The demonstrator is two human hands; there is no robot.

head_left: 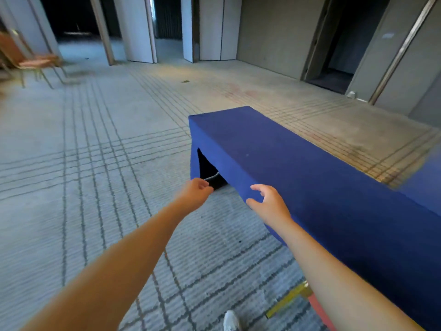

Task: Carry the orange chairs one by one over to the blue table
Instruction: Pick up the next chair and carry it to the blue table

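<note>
The long blue table [274,149], draped in blue cloth, runs from the middle of the view to the lower right. My left hand [194,194] hovers just left of its near corner, fingers loosely curled around nothing. My right hand [268,203] is held in front of the table's side cloth, fingers apart and empty. Orange chairs [28,60] with gold metal legs stand stacked far off at the left edge of the room. A bit of another orange chair [298,297], gold frame and orange seat, shows at the bottom right beside the table, mostly hidden by my right forearm.
Grey carpet with a dark line grid [95,163] spreads out to the left and ahead. Folding white partition panels [140,29] and dark doorways line the far wall. My white shoe [230,321] shows at the bottom edge.
</note>
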